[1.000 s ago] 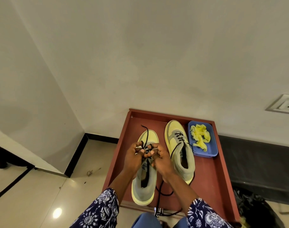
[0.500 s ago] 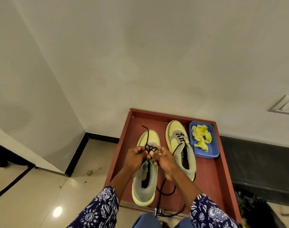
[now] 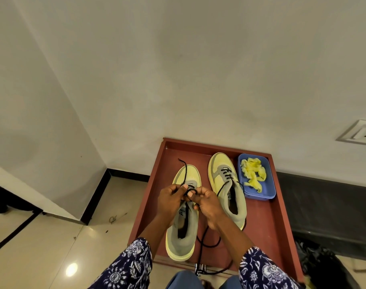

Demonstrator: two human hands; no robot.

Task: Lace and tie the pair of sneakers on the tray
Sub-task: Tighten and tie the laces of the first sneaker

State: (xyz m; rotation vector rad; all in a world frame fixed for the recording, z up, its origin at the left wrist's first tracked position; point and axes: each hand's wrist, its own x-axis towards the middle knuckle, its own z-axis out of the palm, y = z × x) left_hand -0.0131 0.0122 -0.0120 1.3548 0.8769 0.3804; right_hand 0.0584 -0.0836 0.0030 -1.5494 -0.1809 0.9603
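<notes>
Two hands: left hand [image 3: 171,197] and right hand [image 3: 207,203] both pinch the black lace [image 3: 189,191]
Lace: looped over left sneaker [image 3: 183,228]
Right sneaker [image 3: 228,185]: beside it, partly laced
Tray [image 3: 267,222]: holds both sneakers and blue tub [image 3: 269,195]

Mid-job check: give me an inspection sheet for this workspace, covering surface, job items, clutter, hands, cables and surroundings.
Surface: red-brown wooden tray, on beige tiled floor.
Job items: left yellow-grey sneaker, black lace being worked; right yellow-grey sneaker partly laced, lace trailing.
Clutter: blue plastic tub holding yellow strips.
Hands: left hand and right hand both pinch the lace.
Cables: nothing seen.
Surroundings: white wall, wall socket, dark bag.
</notes>
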